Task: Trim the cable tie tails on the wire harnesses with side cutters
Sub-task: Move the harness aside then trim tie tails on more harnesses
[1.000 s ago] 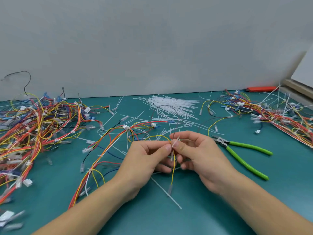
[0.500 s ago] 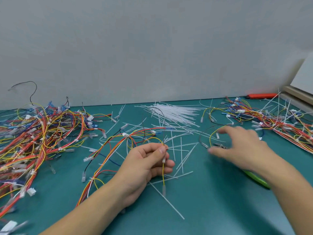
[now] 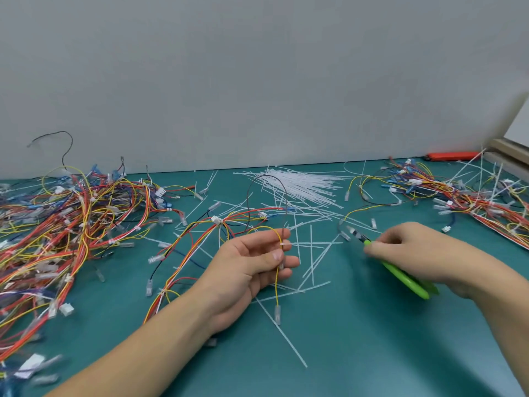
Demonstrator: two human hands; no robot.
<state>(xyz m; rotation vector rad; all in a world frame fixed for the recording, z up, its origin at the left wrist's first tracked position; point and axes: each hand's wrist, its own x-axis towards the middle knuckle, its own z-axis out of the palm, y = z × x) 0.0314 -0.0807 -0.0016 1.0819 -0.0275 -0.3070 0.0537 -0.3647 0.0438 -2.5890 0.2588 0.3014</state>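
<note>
Left hand (image 3: 246,267) pinches the yellow wire (image 3: 277,285) just under the tie (image 3: 284,245), wire hanging down. Right hand (image 3: 406,250) grasps the green cutters (image 3: 400,275), blurred, jaws pointing up-left toward the tie; cutters sit right of it, well apart, over the mat (image 3: 372,353).

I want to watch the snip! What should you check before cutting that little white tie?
1. Left hand pinches the yellow wire near the cable tie: ok.
2. Right hand grips the green side cutters: ok.
3. Cutter tips at the tie: not ok, apart from it.
4. Cutter jaws open: cannot tell, blurred.
5. Tie tail sticking out to cut: cannot tell, too small.
</note>
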